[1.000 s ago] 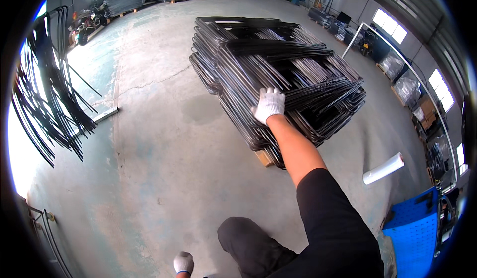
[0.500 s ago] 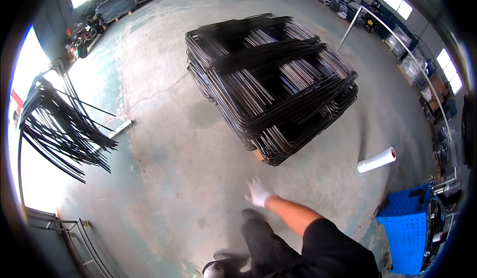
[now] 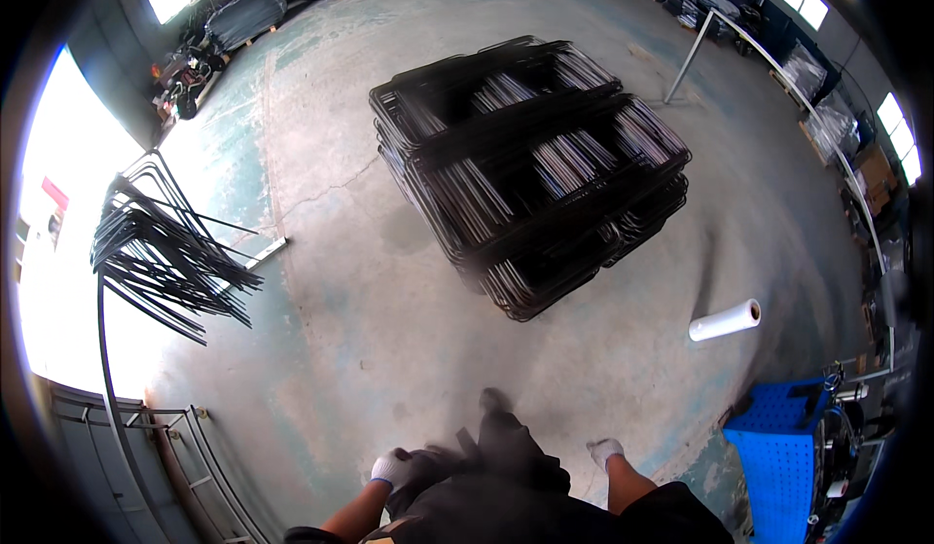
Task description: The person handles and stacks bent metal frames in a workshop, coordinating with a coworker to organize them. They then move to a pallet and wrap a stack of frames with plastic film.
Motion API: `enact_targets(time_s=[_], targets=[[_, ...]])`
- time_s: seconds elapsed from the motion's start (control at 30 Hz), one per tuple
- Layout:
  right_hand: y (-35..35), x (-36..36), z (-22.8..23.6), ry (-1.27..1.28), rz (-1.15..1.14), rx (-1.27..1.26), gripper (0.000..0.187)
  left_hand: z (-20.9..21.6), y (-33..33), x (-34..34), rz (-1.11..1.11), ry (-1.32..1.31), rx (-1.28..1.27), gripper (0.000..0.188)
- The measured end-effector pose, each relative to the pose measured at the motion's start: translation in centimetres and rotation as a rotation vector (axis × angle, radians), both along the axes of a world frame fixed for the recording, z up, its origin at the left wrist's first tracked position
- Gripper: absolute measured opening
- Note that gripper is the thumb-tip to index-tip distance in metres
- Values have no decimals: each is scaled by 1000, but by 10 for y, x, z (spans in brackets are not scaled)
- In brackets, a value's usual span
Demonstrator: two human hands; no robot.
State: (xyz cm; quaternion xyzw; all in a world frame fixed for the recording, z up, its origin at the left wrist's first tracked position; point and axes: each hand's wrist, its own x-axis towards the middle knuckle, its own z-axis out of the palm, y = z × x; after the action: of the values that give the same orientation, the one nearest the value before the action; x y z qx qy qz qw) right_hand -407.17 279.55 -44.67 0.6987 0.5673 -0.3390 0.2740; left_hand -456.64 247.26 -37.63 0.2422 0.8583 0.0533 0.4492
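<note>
My left hand, in a white glove, is beside my dark trousers at the lower edge. Its fingers look curled in, and nothing shows in them. Out to the right, my right hand, also gloved in white, hangs over the floor with its fingers loosely apart and holds nothing. Ahead of me lies a large stack of black bent-tube frames, piled in overlapping layers. Both hands are well apart from it.
Black bent tubes hang on a stand at the left. A white film roll stands on the floor at right, near a blue perforated cart. Behind the stack rises a pale metal frame. A metal rack is at lower left.
My right hand has dropped back from in front of me to my right side. My left hand shows more fully beside my trousers. The view has shifted slightly.
</note>
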Motion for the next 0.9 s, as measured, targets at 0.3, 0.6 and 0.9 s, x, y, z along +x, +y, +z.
enact_targets(time_s=[0.3,0.6,0.9], targets=[[23,-150,122,861,-269,522,42,17,106,-14,-189,-135,243,31],[-277,8,-26,251,-766,321,39,-20,96,-118,-421,-16,134,31],[-412,3,-27,110,-162,-295,42,-47,25,-131,-325,-12,13,31]])
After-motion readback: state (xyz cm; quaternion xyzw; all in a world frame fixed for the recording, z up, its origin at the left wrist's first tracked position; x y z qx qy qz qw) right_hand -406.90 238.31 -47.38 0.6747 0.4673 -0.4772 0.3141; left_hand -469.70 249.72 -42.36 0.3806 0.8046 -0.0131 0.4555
